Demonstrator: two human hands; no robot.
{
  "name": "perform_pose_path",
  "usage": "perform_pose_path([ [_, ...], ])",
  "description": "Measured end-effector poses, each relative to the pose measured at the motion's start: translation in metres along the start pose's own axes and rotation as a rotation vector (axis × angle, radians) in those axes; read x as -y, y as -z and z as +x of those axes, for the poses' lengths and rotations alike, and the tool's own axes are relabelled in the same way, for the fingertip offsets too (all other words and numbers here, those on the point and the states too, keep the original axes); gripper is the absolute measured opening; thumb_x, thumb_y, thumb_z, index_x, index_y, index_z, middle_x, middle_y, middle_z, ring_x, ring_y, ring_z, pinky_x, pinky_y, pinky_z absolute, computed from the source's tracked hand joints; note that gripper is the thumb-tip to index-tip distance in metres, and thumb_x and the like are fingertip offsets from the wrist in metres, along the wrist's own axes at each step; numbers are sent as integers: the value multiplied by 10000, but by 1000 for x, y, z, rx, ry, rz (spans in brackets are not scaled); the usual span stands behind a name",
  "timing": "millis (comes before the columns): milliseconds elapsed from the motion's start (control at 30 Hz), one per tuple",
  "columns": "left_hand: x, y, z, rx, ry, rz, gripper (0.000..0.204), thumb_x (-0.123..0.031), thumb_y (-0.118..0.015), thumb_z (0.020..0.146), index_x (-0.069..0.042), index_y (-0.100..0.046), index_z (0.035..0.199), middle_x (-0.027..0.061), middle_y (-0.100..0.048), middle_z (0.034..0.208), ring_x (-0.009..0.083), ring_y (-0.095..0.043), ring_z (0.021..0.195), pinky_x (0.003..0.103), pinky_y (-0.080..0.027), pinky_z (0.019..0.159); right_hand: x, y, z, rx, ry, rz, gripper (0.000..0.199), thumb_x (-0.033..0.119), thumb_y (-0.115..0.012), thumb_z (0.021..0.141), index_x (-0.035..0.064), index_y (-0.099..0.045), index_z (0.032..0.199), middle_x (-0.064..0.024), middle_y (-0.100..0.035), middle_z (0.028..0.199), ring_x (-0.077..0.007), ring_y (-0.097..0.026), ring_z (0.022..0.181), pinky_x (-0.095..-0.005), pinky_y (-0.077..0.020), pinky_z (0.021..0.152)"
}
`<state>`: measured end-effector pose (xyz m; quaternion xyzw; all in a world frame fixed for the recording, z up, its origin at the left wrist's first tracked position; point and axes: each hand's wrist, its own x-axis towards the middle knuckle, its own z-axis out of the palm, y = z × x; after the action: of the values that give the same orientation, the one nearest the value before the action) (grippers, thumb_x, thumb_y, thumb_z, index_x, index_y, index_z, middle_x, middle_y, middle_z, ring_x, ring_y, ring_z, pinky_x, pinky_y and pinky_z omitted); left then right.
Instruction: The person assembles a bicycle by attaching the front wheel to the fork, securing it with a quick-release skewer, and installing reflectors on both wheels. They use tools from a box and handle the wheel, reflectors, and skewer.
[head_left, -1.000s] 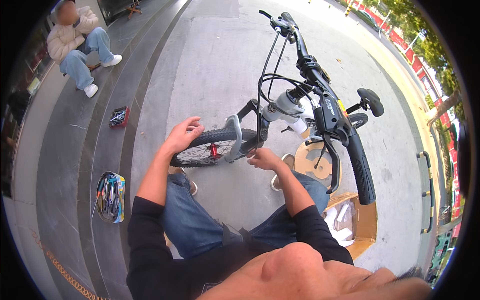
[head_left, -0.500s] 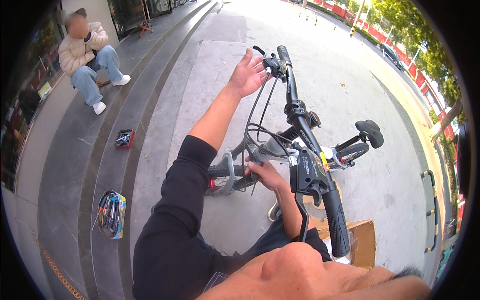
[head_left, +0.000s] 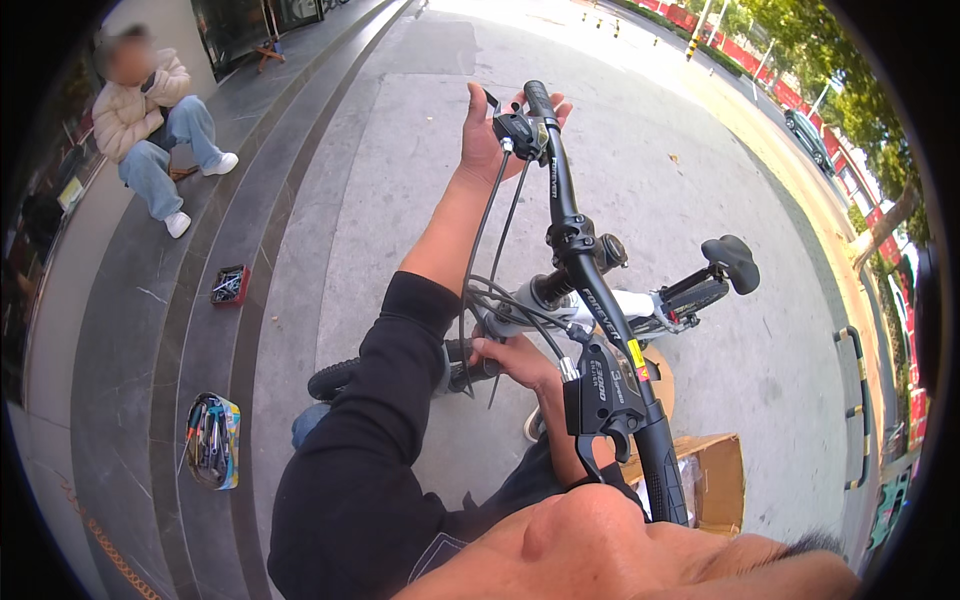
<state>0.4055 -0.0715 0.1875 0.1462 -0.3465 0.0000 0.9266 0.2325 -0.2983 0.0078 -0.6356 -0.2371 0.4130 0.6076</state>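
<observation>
A bicycle with a white and grey frame (head_left: 625, 303) stands before me, its black handlebar (head_left: 583, 270) running from far left to near right. My left hand (head_left: 488, 140) is open at the far end, behind the brake lever and shifter (head_left: 520, 133); its fingertips show beyond the rubber grip (head_left: 538, 98). Lower down, my right hand (head_left: 522, 362) is closed at the front tyre (head_left: 335, 381), below the head of the frame, with some fingers hidden. Black cables (head_left: 487, 225) loop between the hands. Nearest me is the other brake lever and shifter (head_left: 605, 390), with no hand on it.
On the steps at left are a tin of hand tools (head_left: 213, 440) and a red box of small metal parts (head_left: 230, 285). A person in a pale jacket (head_left: 135, 110) sits farther back. An opened cardboard box (head_left: 722, 480) lies at near right; a coiled hose (head_left: 115, 555) is at lower left.
My left hand has gone from beside the far brake lever to behind it, fingers now past the bar. The handlebar sits slightly further left, and more front tyre shows left of my sleeve.
</observation>
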Motion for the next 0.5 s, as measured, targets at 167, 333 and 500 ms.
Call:
perform_pose_path([
  [167,-1,-7,6,-144,-5,272,1012,-744,-626,1001,27,-335,1590,340,-477,1569,440,-514,1492,535,-433,1295,4,-2,1,19,14,-33,285,316,-726,1022,81,-657,1167,-24,-745,943,-101,-674,891,-261,-536,721],
  [333,-9,-13,-10,-83,68,262,1128,-869,-494,974,-1,-300,1667,304,-448,1641,453,-462,1544,551,-385,1321,5,-4,0,10,-24,20,288,336,-718,1035,91,-652,1171,-13,-736,949,-97,-670,891,-258,-529,719],
  [500,-31,-24,-76,-331,286,643,838,-703,-526,1079,-36,-480,1585,210,-617,1518,343,-628,1395,486,-510,1210,9,-9,-2,-43,-9,-10,335,415,-715,1051,109,-650,1170,2,-724,946,-78,-641,869,-236,-470,675],
])
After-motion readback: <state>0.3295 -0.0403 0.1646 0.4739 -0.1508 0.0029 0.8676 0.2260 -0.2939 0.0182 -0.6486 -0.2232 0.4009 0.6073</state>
